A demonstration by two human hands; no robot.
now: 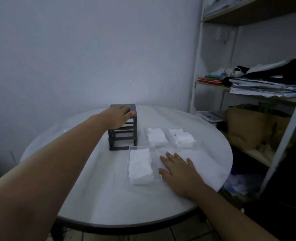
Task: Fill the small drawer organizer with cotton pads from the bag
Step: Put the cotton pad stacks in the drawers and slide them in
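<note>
Left hand (121, 117) is gripping the top of the dark drawer organizer (122, 138), fingers curling over its edge, on the round table (109, 197). Right hand (178, 173) is lying flat, fingers spread, just beside a clear drawer (155, 160) packed with cotton pads (140, 166); two more filled drawers (161, 146) are sitting behind it.

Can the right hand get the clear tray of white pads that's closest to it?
Probably yes. The right hand lies flat on the table just beside that tray, thumb almost at its wall, and nothing sits between them. The left hand is away on the dark frame.
</note>
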